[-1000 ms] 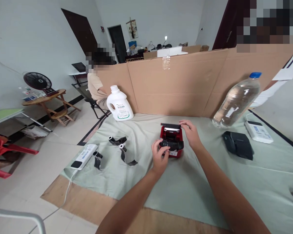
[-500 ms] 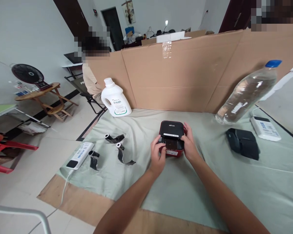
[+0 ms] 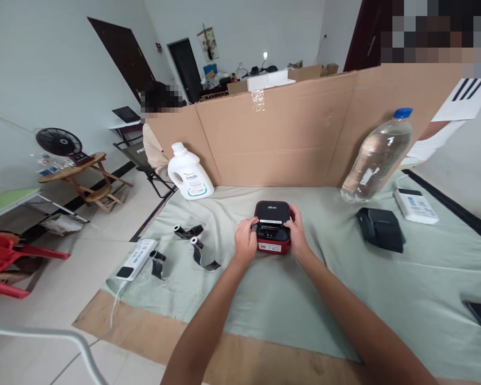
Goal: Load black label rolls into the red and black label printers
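Note:
A small black and red label printer [image 3: 273, 214] stands on the cloth in front of me, its lid lying down flush with the body. My left hand [image 3: 245, 239] grips its left side, thumb at the lid's edge. On the opposite side my right hand [image 3: 299, 233] is wrapped round the casing, with the thumb on the top near the front. To the left lie three small rolls with black film trailing off them: one roll at the back [image 3: 187, 231], one in the middle [image 3: 202, 253] and one nearer the power bank [image 3: 157, 264].
A white power bank [image 3: 138, 259] with a cable lies at the left. Behind stand a white jug [image 3: 191, 174], a cardboard screen [image 3: 272, 144] and a water bottle [image 3: 379, 158]. A black device [image 3: 380, 229] and another white power bank [image 3: 416, 206] lie right. People are beyond the screen.
The printer's lid, partly raised before, has come down shut. My left fingers have moved from its front opening to its left side. The view has shifted slightly.

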`<state>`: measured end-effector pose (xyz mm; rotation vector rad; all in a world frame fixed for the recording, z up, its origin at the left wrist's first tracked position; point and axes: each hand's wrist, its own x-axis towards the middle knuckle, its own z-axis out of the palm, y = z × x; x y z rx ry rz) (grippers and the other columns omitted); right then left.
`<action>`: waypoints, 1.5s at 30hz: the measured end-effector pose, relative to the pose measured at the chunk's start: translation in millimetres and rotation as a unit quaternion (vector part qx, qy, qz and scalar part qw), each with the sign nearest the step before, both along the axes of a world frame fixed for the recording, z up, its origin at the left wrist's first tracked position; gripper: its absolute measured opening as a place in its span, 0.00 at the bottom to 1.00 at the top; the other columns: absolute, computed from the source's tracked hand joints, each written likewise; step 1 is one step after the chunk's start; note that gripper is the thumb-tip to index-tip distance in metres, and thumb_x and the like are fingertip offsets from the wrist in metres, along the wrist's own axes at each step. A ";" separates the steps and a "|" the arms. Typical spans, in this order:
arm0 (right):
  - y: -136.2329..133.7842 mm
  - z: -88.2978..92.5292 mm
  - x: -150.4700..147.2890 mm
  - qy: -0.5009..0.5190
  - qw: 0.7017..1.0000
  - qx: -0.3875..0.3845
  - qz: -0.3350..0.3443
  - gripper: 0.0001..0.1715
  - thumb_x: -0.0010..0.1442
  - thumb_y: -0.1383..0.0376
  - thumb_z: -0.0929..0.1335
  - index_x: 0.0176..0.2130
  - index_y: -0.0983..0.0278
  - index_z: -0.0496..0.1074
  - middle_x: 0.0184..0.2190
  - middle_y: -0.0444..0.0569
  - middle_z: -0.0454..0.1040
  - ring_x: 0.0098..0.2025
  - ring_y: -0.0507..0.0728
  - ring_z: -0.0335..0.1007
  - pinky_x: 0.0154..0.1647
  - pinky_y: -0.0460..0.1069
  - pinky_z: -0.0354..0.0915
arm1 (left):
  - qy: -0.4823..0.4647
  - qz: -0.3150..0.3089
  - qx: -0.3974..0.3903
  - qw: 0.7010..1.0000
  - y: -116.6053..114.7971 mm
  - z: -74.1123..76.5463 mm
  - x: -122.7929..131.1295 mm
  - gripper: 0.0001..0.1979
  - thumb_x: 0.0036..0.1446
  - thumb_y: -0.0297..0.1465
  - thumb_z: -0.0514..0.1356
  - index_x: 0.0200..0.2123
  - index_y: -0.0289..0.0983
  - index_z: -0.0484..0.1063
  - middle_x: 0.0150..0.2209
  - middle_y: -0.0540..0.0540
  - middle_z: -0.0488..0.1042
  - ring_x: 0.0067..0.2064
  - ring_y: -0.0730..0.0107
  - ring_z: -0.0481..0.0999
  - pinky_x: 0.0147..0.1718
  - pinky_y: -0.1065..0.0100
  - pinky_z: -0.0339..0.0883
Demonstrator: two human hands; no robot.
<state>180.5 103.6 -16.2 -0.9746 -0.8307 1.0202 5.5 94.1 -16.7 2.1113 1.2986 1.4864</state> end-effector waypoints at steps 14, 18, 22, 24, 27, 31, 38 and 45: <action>-9.8 -6.6 1.9 -0.067 0.997 0.032 -0.002 0.39 0.55 0.63 0.65 0.65 0.53 0.61 0.68 0.46 0.62 0.70 0.59 0.54 0.72 0.60 0.49 | -0.008 0.021 0.001 1.000 -5.5 7.5 5.9 0.18 0.62 0.25 0.49 0.49 0.38 0.73 0.46 0.43 0.79 0.48 0.60 0.76 0.50 0.58 0.67; -10.2 -25.0 -0.6 -0.053 0.998 0.035 -0.029 0.35 0.61 0.55 0.65 0.66 0.56 0.61 0.69 0.49 0.60 0.71 0.61 0.52 0.72 0.63 0.46 | 0.062 0.049 -0.008 0.997 -12.8 45.4 -14.7 0.17 0.66 0.27 0.50 0.52 0.41 0.73 0.48 0.45 0.80 0.48 0.60 0.77 0.50 0.58 0.66; -9.1 -37.3 -1.1 -0.041 0.998 0.040 -0.033 0.36 0.64 0.52 0.65 0.67 0.56 0.60 0.69 0.49 0.59 0.71 0.62 0.52 0.72 0.64 0.46 | 0.127 0.219 -0.020 0.967 -1.9 87.3 -101.6 0.18 0.64 0.26 0.51 0.52 0.41 0.75 0.50 0.43 0.79 0.52 0.58 0.76 0.55 0.58 0.65; -9.1 -36.8 -1.0 -0.048 0.997 0.036 -0.041 0.35 0.64 0.52 0.65 0.67 0.57 0.61 0.69 0.49 0.60 0.71 0.62 0.53 0.72 0.64 0.46 | 0.208 0.315 -0.107 0.920 7.7 95.9 -158.9 0.24 0.61 0.21 0.50 0.55 0.41 0.74 0.55 0.42 0.76 0.57 0.54 0.73 0.57 0.56 0.63; -8.8 -31.7 -1.2 -0.069 0.996 0.031 -0.052 0.35 0.64 0.53 0.64 0.67 0.58 0.62 0.68 0.48 0.61 0.70 0.61 0.54 0.72 0.64 0.47 | 0.331 0.306 -0.294 0.842 20.6 91.4 -225.4 0.32 0.54 0.18 0.53 0.61 0.44 0.70 0.65 0.44 0.67 0.61 0.53 0.70 0.57 0.57 0.65; -7.7 -25.5 -1.9 -0.087 0.994 0.033 -0.058 0.34 0.62 0.55 0.64 0.65 0.60 0.65 0.67 0.49 0.64 0.69 0.63 0.56 0.72 0.63 0.49 | 0.388 0.244 -0.361 0.812 31.8 75.8 -251.0 0.26 0.57 0.22 0.55 0.58 0.45 0.73 0.60 0.45 0.72 0.57 0.61 0.74 0.53 0.67 0.67; -8.7 -20.2 -1.5 -0.105 0.992 0.018 -0.071 0.31 0.60 0.55 0.64 0.61 0.55 0.69 0.64 0.48 0.67 0.69 0.64 0.58 0.71 0.61 0.51 | 0.367 0.358 -0.329 0.793 -15.4 73.9 -235.9 0.16 0.64 0.33 0.52 0.47 0.37 0.76 0.47 0.37 0.77 0.49 0.54 0.77 0.46 0.62 0.69; -6.9 -16.2 -6.1 -0.077 0.994 0.011 -0.079 0.32 0.57 0.54 0.65 0.59 0.59 0.69 0.63 0.51 0.68 0.66 0.63 0.62 0.69 0.60 0.54 | 0.310 0.418 -0.352 0.778 -93.1 46.6 -210.4 0.16 0.63 0.34 0.54 0.49 0.41 0.78 0.47 0.37 0.76 0.45 0.53 0.78 0.40 0.62 0.70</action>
